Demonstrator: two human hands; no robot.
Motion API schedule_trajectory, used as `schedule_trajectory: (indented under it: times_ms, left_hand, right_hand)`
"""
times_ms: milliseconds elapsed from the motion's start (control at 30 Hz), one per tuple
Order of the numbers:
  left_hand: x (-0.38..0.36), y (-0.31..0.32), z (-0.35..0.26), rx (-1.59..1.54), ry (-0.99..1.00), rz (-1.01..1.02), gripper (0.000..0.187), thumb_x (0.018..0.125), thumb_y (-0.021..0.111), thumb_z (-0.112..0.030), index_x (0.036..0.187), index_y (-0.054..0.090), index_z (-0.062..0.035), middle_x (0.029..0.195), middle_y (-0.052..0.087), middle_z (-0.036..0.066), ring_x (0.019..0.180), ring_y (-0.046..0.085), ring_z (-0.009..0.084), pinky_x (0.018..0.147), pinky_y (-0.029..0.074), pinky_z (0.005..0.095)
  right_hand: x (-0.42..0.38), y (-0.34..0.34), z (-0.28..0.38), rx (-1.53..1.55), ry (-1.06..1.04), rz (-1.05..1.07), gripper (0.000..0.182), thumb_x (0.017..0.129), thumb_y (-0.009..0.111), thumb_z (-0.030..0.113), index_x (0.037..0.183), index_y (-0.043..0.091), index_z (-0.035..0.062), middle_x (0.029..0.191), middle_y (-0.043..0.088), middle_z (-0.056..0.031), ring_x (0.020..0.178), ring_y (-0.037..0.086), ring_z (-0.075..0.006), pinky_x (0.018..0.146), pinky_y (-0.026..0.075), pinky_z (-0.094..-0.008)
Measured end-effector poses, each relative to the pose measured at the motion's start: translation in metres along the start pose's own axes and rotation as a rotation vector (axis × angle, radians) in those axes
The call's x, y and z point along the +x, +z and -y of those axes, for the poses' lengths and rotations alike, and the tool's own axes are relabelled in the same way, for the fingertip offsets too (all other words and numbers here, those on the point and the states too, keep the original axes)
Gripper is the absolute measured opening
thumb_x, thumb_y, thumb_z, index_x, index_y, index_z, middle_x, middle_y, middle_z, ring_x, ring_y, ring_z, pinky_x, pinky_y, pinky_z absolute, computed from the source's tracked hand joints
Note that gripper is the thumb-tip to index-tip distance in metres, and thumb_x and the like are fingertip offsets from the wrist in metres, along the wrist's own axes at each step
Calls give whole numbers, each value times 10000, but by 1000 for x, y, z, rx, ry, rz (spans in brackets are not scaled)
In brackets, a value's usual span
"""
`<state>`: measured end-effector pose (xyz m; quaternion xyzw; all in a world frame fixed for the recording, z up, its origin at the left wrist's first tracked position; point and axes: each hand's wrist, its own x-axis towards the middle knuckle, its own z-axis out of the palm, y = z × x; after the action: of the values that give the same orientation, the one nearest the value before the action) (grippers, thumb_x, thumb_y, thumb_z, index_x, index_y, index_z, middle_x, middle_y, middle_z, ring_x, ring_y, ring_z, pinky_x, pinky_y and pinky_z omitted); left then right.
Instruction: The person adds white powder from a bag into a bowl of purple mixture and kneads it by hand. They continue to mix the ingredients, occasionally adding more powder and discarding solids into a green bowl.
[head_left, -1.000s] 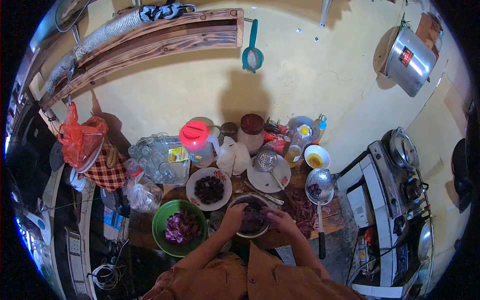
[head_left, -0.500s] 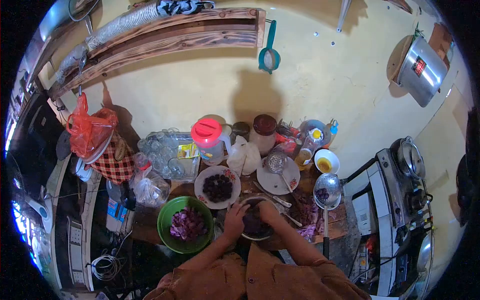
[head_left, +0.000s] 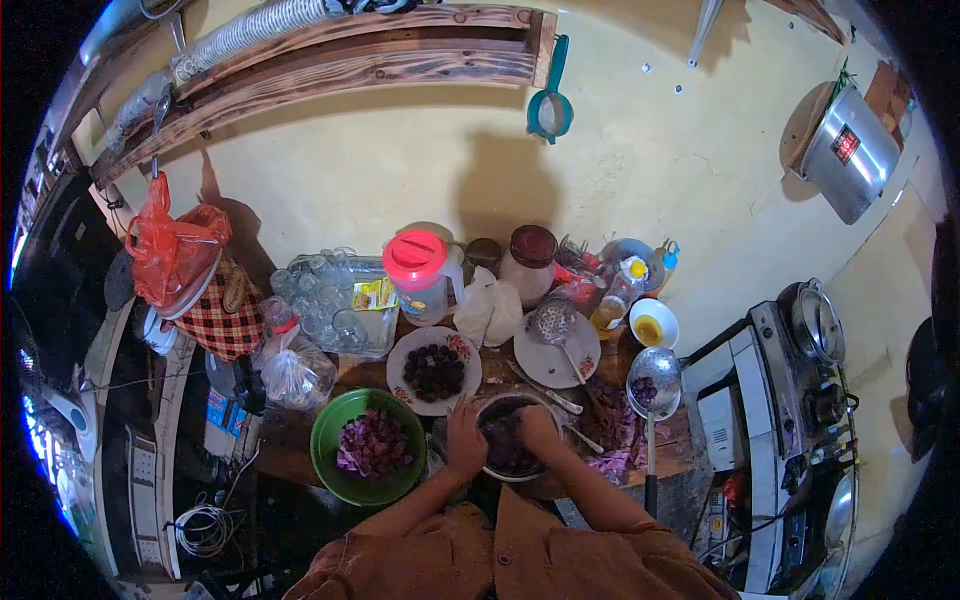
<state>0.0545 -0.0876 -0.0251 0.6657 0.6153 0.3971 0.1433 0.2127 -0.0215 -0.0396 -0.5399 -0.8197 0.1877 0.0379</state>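
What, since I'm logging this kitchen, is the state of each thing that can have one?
Mixing bowl, holding dark purple contents
Left hand, at the bowl's left rim; grip unclear
Right hand, down in the bowl, partly hidden
Green bowl, holding cut purple pieces
Flowered plate, holding dark lumps
Jug, red lid on
Jar, dark red lid on
Bottle, yellow cap on
Strainer, hanging from the shelf
Big pot, hung on the wall

Glossy green plastic basin [head_left: 325,450], shiny metal pot [head_left: 848,165], smooth plastic jug lid [head_left: 414,256], streaky-grained wooden shelf [head_left: 400,73]
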Motion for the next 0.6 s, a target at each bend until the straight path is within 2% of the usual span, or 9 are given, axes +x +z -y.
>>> schedule_trajectory:
  times_ms: [33,67,133,167,233,367,500,567,600]
  left_hand:
    - [-1,2,1,-37,-9,-32,473,711,410,52,1177,441,-27,1206,430,198,1205,334,389,1018,209,518]
    - [-1,3,2,-74,-18,-64,473,713,398,60,1177,438,-21,1190,440,208,1196,345,388,1017,229,496]
    - [-2,7,8,-132,-13,-71,483,712,390,68,1187,425,-13,1176,448,219,1179,363,394,1009,252,468]
    - [-3,10,10,-190,-6,-74,492,711,382,77,1196,411,-4,1161,456,230,1161,381,399,1000,276,440]
    - [-2,8,8,-267,-64,-31,504,714,377,81,1213,390,5,1155,458,245,1139,400,408,983,300,417]
    - [-5,15,9,-371,-171,-33,534,733,360,76,1262,312,27,1165,450,271,1097,441,420,947,339,398]
    - [-10,26,12,-359,-129,-156,540,749,349,75,1280,266,32,1170,452,272,1095,459,402,935,351,402]
    - [-8,20,9,-484,-310,-42,536,762,335,78,1286,234,33,1163,464,262,1086,474,388,934,354,394]
    - [-8,21,11,-482,-307,-44,536,762,335,78,1286,234,33,1163,464,262,1086,474,388,934,354,394]
  right_hand:
    - [-1,-6,3,-20,33,87,226,661,582,135,818,641,-18,790,603,-231,769,588,-375,725,462,-440]
    - [-5,-4,4,-21,33,88,226,661,582,135,818,641,-18,790,603,-231,769,588,-375,725,462,-440]
    - [-15,1,8,157,-107,15,420,666,608,205,1010,582,-33,874,598,-242,831,579,-384,753,459,-442]
    - [-18,4,11,156,-108,18,420,666,608,205,1010,582,-33,874,598,-242,831,579,-384,753,459,-442]
    - [-25,-1,31,-36,-167,-72,621,655,641,272,1165,471,-39,938,586,-245,873,572,-385,792,455,-441]
    - [-6,22,27,-122,-97,28,719,620,681,341,1197,442,-17,961,589,-223,883,581,-369,800,460,-443]
    - [15,-1,30,-42,33,328,631,568,690,348,1067,544,-10,949,603,-201,889,588,-348,779,472,-434]
    - [20,-4,31,-43,45,414,578,559,685,343,1013,579,1,942,607,-195,888,590,-341,767,476,-434]
    - [20,-9,33,-56,-14,424,565,539,694,339,987,596,10,925,610,-196,870,597,-332,754,480,-429]
